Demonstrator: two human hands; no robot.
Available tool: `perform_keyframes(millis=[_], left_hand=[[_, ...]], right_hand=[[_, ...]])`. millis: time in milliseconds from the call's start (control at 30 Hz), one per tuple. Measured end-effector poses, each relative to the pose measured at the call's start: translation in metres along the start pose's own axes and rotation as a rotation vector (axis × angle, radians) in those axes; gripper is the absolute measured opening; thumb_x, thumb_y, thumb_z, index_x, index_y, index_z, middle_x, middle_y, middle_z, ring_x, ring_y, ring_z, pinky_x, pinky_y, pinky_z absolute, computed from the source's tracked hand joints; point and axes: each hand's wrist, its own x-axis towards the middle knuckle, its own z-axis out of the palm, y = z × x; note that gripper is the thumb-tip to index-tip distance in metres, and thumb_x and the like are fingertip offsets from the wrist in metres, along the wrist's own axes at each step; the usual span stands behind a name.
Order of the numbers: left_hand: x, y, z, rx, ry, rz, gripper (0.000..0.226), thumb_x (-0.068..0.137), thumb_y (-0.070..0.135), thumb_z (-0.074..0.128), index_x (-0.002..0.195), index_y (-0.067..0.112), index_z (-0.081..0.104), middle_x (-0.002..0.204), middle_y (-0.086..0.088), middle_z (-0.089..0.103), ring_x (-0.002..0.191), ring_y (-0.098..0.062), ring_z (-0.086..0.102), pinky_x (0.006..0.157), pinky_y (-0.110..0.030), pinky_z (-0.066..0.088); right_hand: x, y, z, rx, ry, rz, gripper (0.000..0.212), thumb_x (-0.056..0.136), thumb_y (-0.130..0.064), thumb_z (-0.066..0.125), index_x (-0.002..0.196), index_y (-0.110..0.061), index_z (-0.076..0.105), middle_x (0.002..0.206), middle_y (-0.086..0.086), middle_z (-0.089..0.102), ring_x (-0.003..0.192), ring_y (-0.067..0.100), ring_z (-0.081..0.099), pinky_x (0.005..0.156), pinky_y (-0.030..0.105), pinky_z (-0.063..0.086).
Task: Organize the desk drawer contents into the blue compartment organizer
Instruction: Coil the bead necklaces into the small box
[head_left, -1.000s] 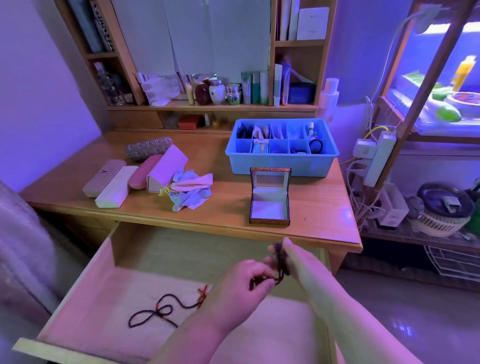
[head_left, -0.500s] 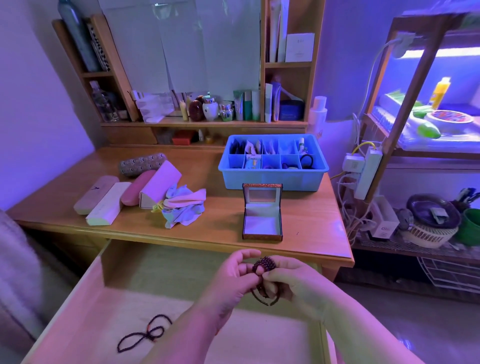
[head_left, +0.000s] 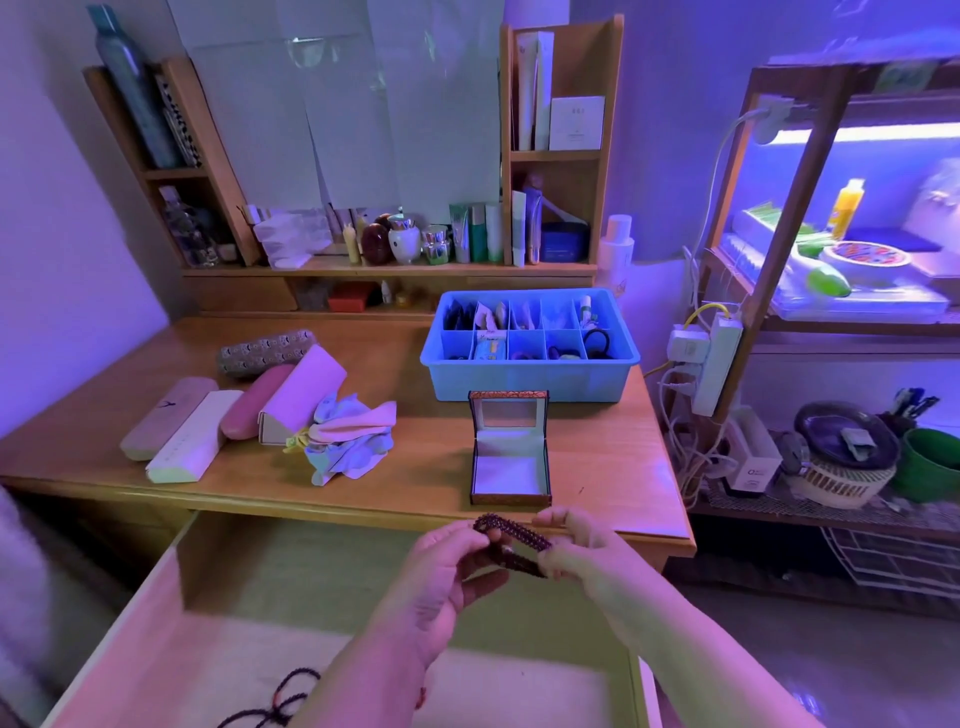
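Here the left hand and right hand each pinch an end of a dark beaded bracelet above the open drawer, its long axis running from ten to four o'clock. At twelve o'clock an open jewelry box stands between it and the blue organizer; glasses cases lie at ten.

VIEW: head, single wide-angle | FACING: forward and down over open drawer | NEAR: both hands, lower centre | MID: desk, blue organizer | FAR: shelves along top and right edge
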Motion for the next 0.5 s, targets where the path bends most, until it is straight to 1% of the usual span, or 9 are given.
perform_keyframes(millis=[67,167,233,300,333,367,433,467,500], left_hand=[[0.001,-0.003,-0.002,0.006,-0.006,-0.046,0.022,0.088,-0.007,0.046,0.076,0.002,0.062,0.066,-0.013,0.069,0.053,-0.016,0.065,0.052,-0.027,0.056],[0.006,-0.013,-0.002,0.008,-0.018,-0.096,0.016,0.088,-0.007,0.049,0.08,0.001,0.061,0.064,-0.012,0.067,0.049,-0.017,0.062,0.051,-0.028,0.056],[0.013,-0.01,-0.001,0.073,-0.031,-0.056,0.012,0.087,-0.006,0.054,0.085,0.003,0.061,0.066,-0.008,0.068,0.054,-0.014,0.062,0.052,-0.026,0.057],[0.027,0.0,0.002,0.201,-0.013,0.039,0.016,0.086,-0.005,0.058,0.095,0.007,0.062,0.071,-0.004,0.071,0.06,-0.011,0.064,0.052,-0.022,0.054],[0.036,0.008,0.004,0.274,0.016,0.096,0.02,0.085,-0.004,0.06,0.099,0.01,0.06,0.072,-0.002,0.071,0.06,-0.009,0.064,0.05,-0.021,0.052],[0.047,0.017,0.007,0.351,0.052,0.158,0.023,0.085,-0.003,0.061,0.1,0.013,0.057,0.072,-0.002,0.071,0.058,-0.008,0.064,0.048,-0.02,0.05],[0.072,0.032,0.012,0.525,0.13,0.275,0.025,0.083,-0.002,0.063,0.099,0.014,0.051,0.07,-0.002,0.069,0.054,-0.01,0.062,0.046,-0.024,0.047],[0.084,0.037,0.015,0.637,0.169,0.319,0.026,0.082,0.001,0.064,0.097,0.015,0.048,0.07,-0.003,0.068,0.055,-0.014,0.063,0.048,-0.025,0.046],[0.094,0.04,0.017,0.771,0.209,0.347,0.026,0.081,0.005,0.065,0.095,0.018,0.047,0.071,-0.002,0.067,0.059,-0.018,0.063,0.051,-0.026,0.044]], right_hand=[[0.003,0.001,-0.002,-0.088,0.028,0.018,0.03,0.081,0.006,0.048,0.096,-0.02,0.055,0.053,-0.008,0.053,0.065,0.019,0.039,0.062,0.032,0.027],[0.008,0.0,-0.007,-0.091,0.12,0.019,0.024,0.079,0.001,0.053,0.093,-0.019,0.055,0.052,-0.008,0.054,0.064,0.018,0.042,0.061,0.03,0.029],[0.015,-0.003,-0.007,0.065,0.159,0.012,0.022,0.08,0.004,0.056,0.091,-0.014,0.055,0.054,-0.003,0.056,0.062,0.017,0.047,0.063,0.027,0.036],[0.027,-0.009,-0.007,0.207,0.193,-0.007,0.022,0.082,0.008,0.058,0.089,-0.012,0.053,0.058,0.002,0.06,0.054,0.014,0.052,0.056,0.023,0.045],[0.036,-0.014,-0.007,0.204,0.219,-0.02,0.021,0.083,0.007,0.059,0.089,-0.012,0.052,0.061,0.003,0.063,0.05,0.013,0.053,0.054,0.024,0.048],[0.046,-0.018,-0.008,0.163,0.249,-0.036,0.021,0.084,0.006,0.061,0.088,-0.013,0.051,0.065,0.004,0.065,0.049,0.012,0.054,0.057,0.028,0.051],[0.067,-0.027,-0.009,0.004,0.324,-0.08,0.024,0.081,0.001,0.064,0.084,-0.017,0.05,0.076,0.007,0.066,0.058,0.02,0.06,0.069,0.042,0.053],[0.078,-0.03,-0.009,-0.137,0.359,-0.102,0.023,0.08,-0.003,0.065,0.083,-0.02,0.049,0.08,0.007,0.067,0.067,0.025,0.062,0.071,0.043,0.052],[0.087,-0.032,-0.009,-0.323,0.386,-0.108,0.021,0.08,-0.009,0.064,0.083,-0.022,0.048,0.083,0.004,0.067,0.074,0.027,0.063,0.069,0.04,0.05]])
